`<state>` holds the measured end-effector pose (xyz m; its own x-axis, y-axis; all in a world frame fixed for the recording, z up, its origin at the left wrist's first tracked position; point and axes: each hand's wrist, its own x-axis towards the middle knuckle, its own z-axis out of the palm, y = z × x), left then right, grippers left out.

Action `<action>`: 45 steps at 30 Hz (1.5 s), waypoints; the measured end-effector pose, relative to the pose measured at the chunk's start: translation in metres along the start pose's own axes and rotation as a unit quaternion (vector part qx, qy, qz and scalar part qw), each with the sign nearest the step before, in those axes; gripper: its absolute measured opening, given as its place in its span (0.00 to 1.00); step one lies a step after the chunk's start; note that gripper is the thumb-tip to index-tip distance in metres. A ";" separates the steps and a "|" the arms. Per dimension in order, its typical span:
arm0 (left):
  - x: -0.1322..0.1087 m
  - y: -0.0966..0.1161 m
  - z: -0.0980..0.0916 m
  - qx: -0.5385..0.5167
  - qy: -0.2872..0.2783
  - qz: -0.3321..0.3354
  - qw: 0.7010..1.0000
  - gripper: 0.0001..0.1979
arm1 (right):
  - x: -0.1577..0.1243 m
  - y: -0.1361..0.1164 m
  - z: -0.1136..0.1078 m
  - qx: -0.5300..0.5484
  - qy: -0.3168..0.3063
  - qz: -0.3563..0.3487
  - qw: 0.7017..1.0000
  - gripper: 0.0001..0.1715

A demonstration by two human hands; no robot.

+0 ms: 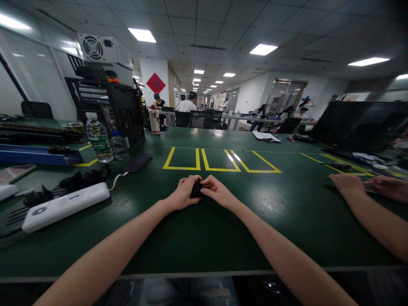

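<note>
A small black object (pixel 196 189) sits between my hands on the green tabletop (pixel 204 238); its kind does not show, as fingers cover much of it. My left hand (pixel 183 193) is wrapped round its left side and top. From the right, my right hand (pixel 217 191) touches it with bent thumb and fingers pinched together. Just beyond my hands are yellow tape frames (pixel 222 169) stuck on the table.
On the left lie a white power strip (pixel 66 207), a water bottle (pixel 98 138) and a smaller blue-capped bottle (pixel 119 145). Behind them stands an open computer case (pixel 123 110). Another person's hands (pixel 347 185) work at the right, near a dark monitor (pixel 360 125). A clipboard (pixel 266 136) lies further back.
</note>
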<state>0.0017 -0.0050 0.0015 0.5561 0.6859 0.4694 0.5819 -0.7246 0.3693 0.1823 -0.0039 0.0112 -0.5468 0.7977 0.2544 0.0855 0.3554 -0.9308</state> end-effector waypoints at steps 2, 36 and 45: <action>0.000 0.000 0.000 0.000 -0.002 -0.002 1.000 0.29 | 0.001 0.001 0.000 -0.012 0.008 0.003 1.000 0.13; 0.001 0.002 -0.002 -0.001 -0.008 0.002 1.000 0.29 | -0.001 0.002 -0.001 -0.003 -0.001 0.005 1.000 0.16; 0.001 0.001 0.002 0.004 0.003 -0.003 1.000 0.30 | 0.002 0.005 0.000 -0.017 0.009 0.005 1.000 0.18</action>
<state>0.0042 -0.0046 0.0005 0.5488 0.6903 0.4715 0.5904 -0.7194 0.3659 0.1816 -0.0007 0.0067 -0.5308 0.8100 0.2491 0.1204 0.3630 -0.9240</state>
